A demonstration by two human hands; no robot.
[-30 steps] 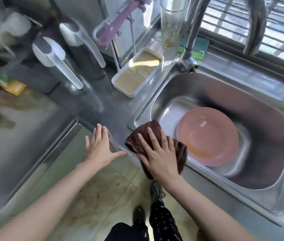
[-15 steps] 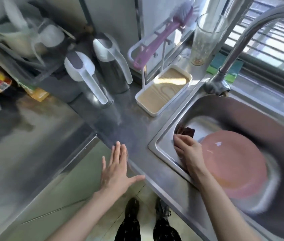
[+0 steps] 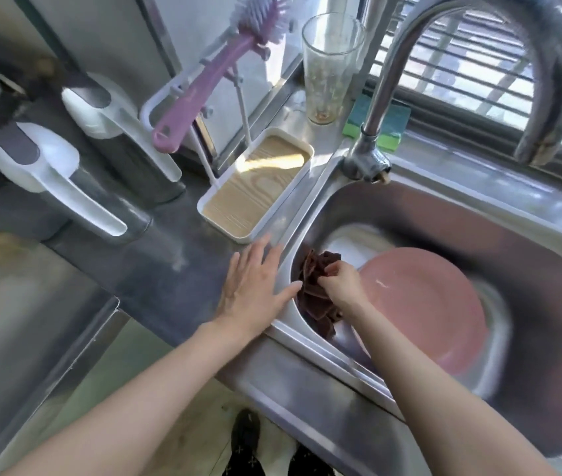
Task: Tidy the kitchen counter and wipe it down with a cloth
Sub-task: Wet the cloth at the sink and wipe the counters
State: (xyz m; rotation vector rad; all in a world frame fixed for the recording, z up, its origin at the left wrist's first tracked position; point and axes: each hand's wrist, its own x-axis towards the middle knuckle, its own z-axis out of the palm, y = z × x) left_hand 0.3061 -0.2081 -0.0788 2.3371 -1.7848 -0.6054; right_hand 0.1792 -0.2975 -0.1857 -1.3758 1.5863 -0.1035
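Right hand (image 3: 339,286) fingers clenched around brown cloth (image 3: 314,297), bunched inside sink (image 3: 479,214) at left wall, beside pink plate (image 3: 424,304). Left hand (image 3: 255,290) flat, fingers straight, resting on desk (image 3: 156,269) at sink rim.

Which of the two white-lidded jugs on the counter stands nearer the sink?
The rear jug, beside the purple brush; the other jug stands farther left.

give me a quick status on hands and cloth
Right hand gripping brown cloth inside sink. Left hand flat on counter. Pink plate beside cloth.
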